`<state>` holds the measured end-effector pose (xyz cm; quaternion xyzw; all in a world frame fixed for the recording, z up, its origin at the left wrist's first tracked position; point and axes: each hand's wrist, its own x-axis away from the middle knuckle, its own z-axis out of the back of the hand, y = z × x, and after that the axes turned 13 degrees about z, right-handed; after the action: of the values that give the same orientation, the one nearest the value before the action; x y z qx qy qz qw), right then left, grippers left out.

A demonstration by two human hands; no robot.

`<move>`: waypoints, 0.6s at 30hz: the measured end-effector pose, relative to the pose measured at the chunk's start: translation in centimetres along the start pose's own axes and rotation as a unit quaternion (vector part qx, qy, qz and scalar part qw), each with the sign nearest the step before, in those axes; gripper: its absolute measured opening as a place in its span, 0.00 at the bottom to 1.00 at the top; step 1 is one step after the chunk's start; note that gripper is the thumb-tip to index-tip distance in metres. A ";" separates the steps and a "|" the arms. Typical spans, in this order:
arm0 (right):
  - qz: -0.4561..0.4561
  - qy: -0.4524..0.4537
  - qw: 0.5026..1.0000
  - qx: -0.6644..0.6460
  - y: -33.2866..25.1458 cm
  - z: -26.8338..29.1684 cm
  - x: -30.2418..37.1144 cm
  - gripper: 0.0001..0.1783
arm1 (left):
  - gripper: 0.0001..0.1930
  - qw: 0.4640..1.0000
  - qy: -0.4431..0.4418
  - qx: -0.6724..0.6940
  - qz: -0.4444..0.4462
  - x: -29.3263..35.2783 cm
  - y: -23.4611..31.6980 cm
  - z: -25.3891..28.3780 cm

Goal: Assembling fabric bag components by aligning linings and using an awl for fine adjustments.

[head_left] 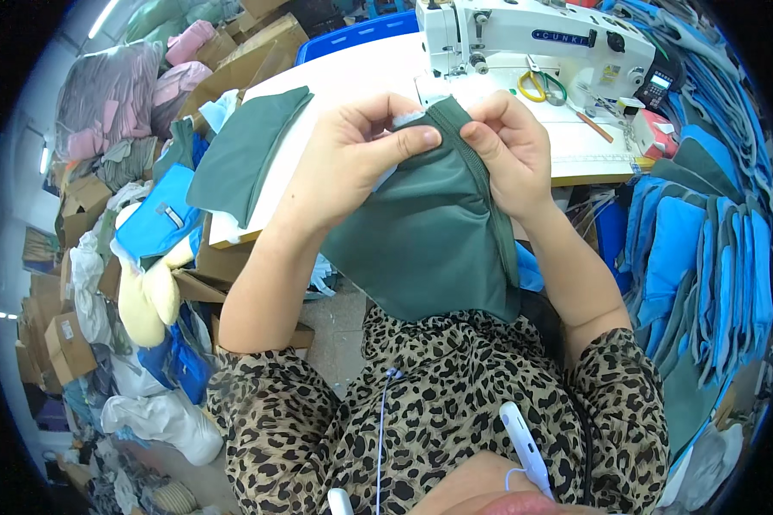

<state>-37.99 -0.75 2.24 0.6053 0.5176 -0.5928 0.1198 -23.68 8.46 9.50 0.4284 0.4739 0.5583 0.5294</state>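
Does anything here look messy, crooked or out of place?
The green fabric piece held up in the left hand and right hand looks normal. What stands out is the clutter: cardboard boxes and loose cloth bundles heaped on the floor at the left, and another green piece hanging over the edge of the sewing table.

Head camera looks steeply down, close over the sewing table.

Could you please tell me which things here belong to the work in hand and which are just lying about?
In hand:
left hand
right hand
green fabric piece with zipper

Lying about:
sewing machine
yellow-handled scissors
second green piece on the table
stacked blue and green pieces
cardboard boxes
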 end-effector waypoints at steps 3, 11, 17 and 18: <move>-0.035 0.017 0.997 -0.065 0.2 0.3 -0.9 0.06 | 0.07 0.998 -0.040 0.037 0.017 -1.0 0.5 0.6; -0.055 0.034 0.994 -0.083 1.3 0.9 -2.1 0.06 | 0.08 0.994 -0.034 0.072 0.079 -2.8 0.8 1.1; -0.042 0.027 0.998 -0.036 1.5 1.1 -2.1 0.06 | 0.11 0.982 -0.029 0.114 0.148 -3.4 0.2 1.6; -0.028 0.020 0.999 -0.014 1.5 1.1 -2.2 0.06 | 0.12 0.981 -0.024 0.115 0.157 -3.5 0.3 1.5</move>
<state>-36.99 -3.31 3.04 0.6006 0.5448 -0.5764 0.1011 -22.05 5.13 10.19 0.5685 0.4489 0.5662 0.3933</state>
